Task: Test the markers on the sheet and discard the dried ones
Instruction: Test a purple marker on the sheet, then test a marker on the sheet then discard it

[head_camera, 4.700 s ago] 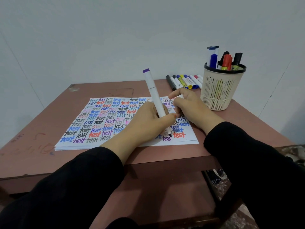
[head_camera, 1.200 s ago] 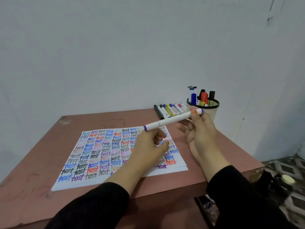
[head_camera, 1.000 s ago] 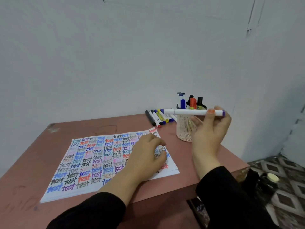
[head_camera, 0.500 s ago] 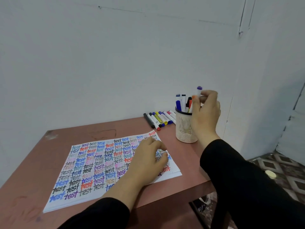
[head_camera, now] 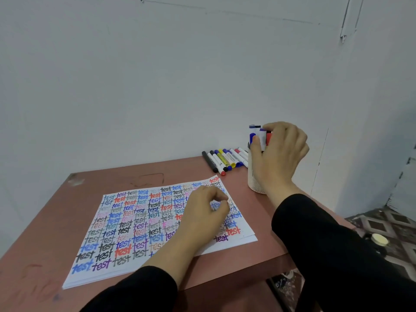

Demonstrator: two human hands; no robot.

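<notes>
Head view: the sheet (head_camera: 135, 221) beneath the left hand (head_camera: 198, 221), whose fingers curl loosely and hold nothing, is almost filled with "test" words, so most of the testing looks done. The right hand (head_camera: 279, 152) has its fingers pinching a purple-capped marker (head_camera: 261, 136) that stands in the cup (head_camera: 254, 183). Just left of those fingers, a row of markers (head_camera: 221, 159) lies on the worktop (head_camera: 56, 221); whether they are dried or good, I cannot tell.

One table (head_camera: 45, 233) bore one cup (head_camera: 255, 185) and one stack of sheets (head_camera: 135, 221), its leaves too thin to count. At least seven lay in the one row of markers (head_camera: 225, 159); at least four more stood in the cup, one of them the purple-capped marker (head_camera: 261, 137). Two hands showed, the left hand (head_camera: 202, 217) and the right hand (head_camera: 279, 154), with two black sleeves (head_camera: 326, 244)
</notes>
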